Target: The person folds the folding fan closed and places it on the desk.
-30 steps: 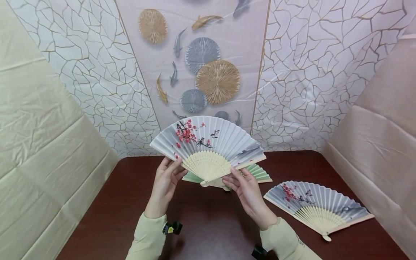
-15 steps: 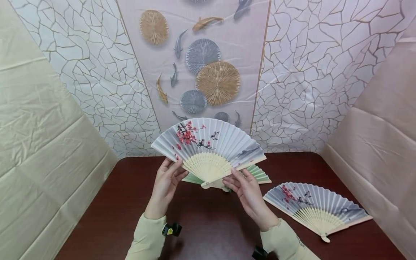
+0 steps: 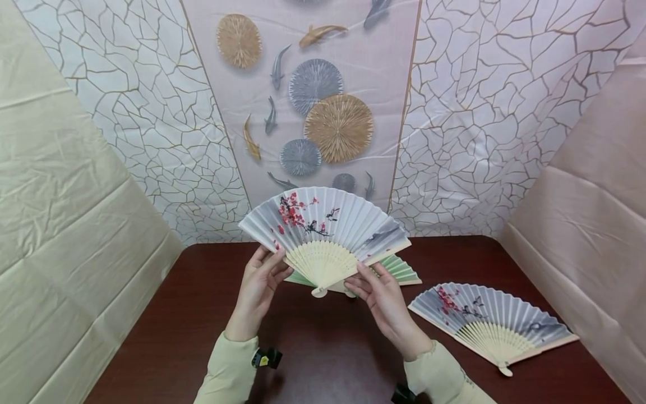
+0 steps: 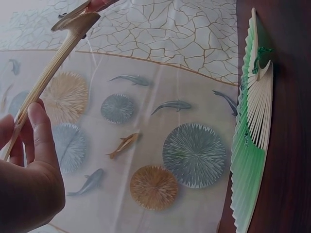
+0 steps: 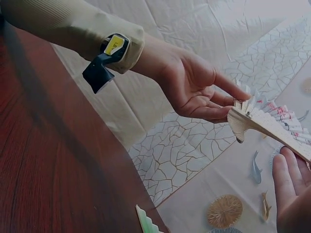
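Note:
An unfolded folding fan (image 3: 330,224), grey-white with red blossoms, birds and pale ribs, is held up above the table. My left hand (image 3: 256,292) pinches its left edge between thumb and fingers. At the opposite edge, the thumb and fingers of my right hand (image 3: 382,300) grip the outer rib. Behind it a green folding fan (image 3: 402,270) stands spread on the table, partly covered in the head view; the left wrist view shows its ribs and dark green tassel. A second grey blossom fan (image 3: 497,320) lies opened to the right of my right hand.
The dark red-brown table (image 3: 323,359) has rounded far corners. A patterned backdrop cloth (image 3: 449,140) with fish and round motifs hangs behind it. Cream cloth walls (image 3: 86,224) close in both sides. Each wrist carries a small black camera (image 3: 267,357).
The held fan has come down slightly, and its left end has shifted a little to the right. Both hands keep their grip in almost the same place. The other fans have not moved.

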A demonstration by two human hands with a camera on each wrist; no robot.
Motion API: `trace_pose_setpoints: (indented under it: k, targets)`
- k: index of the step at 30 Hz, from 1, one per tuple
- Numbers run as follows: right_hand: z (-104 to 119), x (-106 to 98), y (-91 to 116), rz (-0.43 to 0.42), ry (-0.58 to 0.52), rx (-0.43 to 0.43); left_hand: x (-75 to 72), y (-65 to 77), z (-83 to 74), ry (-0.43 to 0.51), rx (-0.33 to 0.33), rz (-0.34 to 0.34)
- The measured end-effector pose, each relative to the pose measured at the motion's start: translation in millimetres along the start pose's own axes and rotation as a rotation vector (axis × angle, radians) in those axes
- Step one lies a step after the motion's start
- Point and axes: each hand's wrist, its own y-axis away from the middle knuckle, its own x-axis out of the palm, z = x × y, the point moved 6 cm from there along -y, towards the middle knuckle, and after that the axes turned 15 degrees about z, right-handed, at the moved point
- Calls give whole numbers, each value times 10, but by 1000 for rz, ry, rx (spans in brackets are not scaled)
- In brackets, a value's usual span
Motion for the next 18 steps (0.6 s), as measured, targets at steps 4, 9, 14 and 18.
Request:
trace_pose_setpoints:
  k: [4, 9, 14, 18]
  targets:
    - [-12, -9, 7, -1, 1, -6, -12, 9, 23, -9, -18, -4]
    - [-23, -16, 16, -1, 3, -10, -15, 11, 43, -17, -27, -3]
    - [-31, -26, 21, 4, 0, -10, -16, 14, 71, -32, -41, -7]
    - [-35, -33, 27, 7, -8, -8, -8, 8, 89, -35, -50, -2]
